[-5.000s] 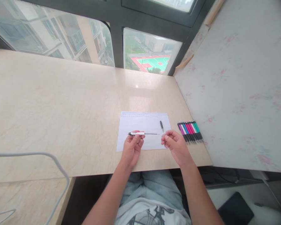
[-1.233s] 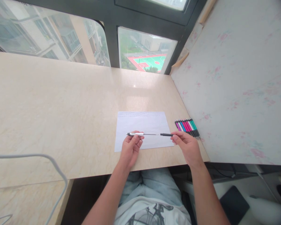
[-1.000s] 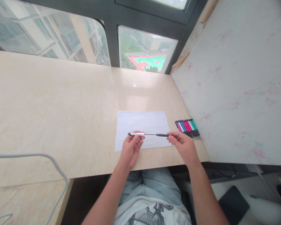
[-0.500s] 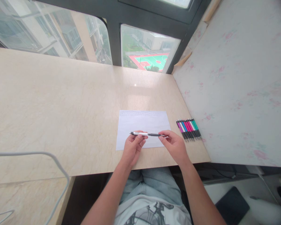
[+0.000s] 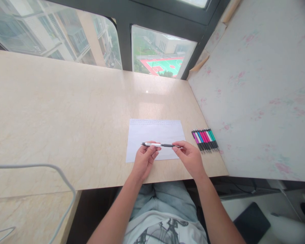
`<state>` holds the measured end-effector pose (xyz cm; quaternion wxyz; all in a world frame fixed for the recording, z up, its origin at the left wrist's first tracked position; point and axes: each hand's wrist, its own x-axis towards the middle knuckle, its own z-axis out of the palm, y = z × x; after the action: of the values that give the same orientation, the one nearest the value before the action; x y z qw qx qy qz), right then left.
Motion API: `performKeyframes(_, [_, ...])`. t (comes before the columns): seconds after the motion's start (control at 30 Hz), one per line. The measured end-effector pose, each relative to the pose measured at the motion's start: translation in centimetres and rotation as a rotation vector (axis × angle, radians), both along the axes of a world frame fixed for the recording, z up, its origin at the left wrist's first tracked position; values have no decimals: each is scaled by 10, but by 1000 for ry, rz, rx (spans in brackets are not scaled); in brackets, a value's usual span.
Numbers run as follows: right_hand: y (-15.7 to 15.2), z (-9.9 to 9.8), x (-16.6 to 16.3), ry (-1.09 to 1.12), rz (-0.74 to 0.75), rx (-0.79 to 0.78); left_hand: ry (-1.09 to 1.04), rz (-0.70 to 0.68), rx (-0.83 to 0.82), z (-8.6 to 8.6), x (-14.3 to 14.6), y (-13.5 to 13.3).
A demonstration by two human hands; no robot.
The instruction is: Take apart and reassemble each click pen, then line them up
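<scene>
Pen (image 5: 160, 145): held above paper (image 5: 155, 135) on counter (image 5: 66, 118), long axis 9–3 o'clock | left hand (image 5: 145, 159): pinching white barrel end | right hand (image 5: 189, 157): pinching dark tip end, seemingly seated | spare pens (image 5: 205, 139): at 3 o'clock.

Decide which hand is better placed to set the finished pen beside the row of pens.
Probably the right hand. It already pinches the pen at its dark end, and the row of pens lies just to its right on the table. The left hand, on the white end, would have to cross over.
</scene>
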<state>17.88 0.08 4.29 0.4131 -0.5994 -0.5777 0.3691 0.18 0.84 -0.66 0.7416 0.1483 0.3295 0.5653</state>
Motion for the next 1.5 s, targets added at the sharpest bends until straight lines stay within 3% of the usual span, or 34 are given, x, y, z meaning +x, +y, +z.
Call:
performKeyframes(0.43, [-1,-3,-5,9,-6,-18,-5,-5,5,0,0,0])
performKeyframes(0.77, [-2,1,-3,-208,28,141,18,9,13,-4,0,-1])
performKeyframes(0.93, [-2,1,0,-225,20,85,27,-23,4,-2,1,-2])
performKeyframes(1.2, [2,-1,5,-69,56,32,30,17,-9,-2,0,0])
performKeyframes(1.5, [1,2,10,-160,88,49,35,16,-9,-1,0,0])
